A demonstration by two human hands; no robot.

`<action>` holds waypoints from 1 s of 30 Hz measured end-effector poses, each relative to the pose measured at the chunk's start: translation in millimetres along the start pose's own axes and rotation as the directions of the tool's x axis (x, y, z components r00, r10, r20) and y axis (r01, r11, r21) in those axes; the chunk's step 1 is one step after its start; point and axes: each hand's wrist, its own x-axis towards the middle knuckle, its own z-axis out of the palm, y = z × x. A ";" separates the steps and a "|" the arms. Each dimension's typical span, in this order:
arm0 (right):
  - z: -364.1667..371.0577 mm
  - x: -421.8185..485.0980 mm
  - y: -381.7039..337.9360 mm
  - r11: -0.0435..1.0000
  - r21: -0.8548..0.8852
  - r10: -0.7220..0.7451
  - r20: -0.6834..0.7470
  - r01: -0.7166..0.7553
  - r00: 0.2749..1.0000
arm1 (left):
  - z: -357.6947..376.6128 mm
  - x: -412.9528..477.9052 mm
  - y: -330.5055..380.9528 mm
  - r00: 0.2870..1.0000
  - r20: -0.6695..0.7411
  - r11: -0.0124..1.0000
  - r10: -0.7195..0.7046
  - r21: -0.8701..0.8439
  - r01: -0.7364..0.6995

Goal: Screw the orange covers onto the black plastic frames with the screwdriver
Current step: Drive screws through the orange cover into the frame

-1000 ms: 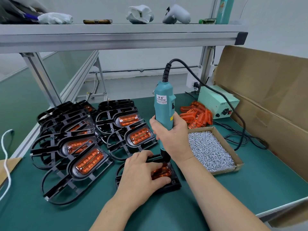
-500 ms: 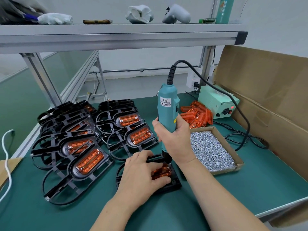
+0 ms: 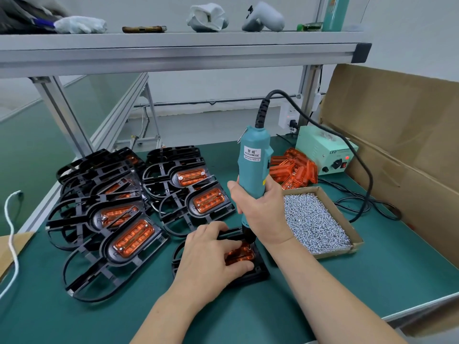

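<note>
Head view: the screwdriver [image 3: 253, 165] had shifted slightly right since a second before. The right hand [image 3: 260, 214] clenched its teal body, nearly upright, tip on the orange cover [image 3: 242, 253]. The left hand [image 3: 211, 259] pressed that cover with relaxed fingers into a black frame [image 3: 260, 271] near the desk's [image 3: 323, 281] front edge.

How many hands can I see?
2. The left hand presses down on the cover at the front; the right hand grips the screwdriver just above it.
</note>
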 end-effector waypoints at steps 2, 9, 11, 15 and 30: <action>1.0 -1.5 -1.0 1.000 0.011 0.001 0.016 -0.001 1.000 | -0.5 0.1 0.4 1.000 0.003 1.000 -0.002 -0.001 0.002; -3.8 2.9 -9.7 0.999 0.052 0.005 0.047 -0.007 0.999 | -1.0 0.6 0.1 1.000 0.004 1.000 -0.004 -0.009 0.004; -6.6 2.3 -11.0 0.997 0.081 -0.018 0.049 0.014 0.999 | -1.0 1.0 0.1 1.000 0.006 1.000 -0.002 0.005 0.002; -8.0 -2.7 -13.8 0.996 0.086 -0.030 0.035 0.027 0.999 | -1.1 -0.4 -0.2 1.000 -0.006 1.000 0.003 -0.007 -0.003; -72.0 31.0 -15.6 0.899 0.432 0.323 -0.546 -0.070 0.773 | -0.2 -2.7 2.4 1.000 -0.025 1.000 -0.009 -0.008 0.009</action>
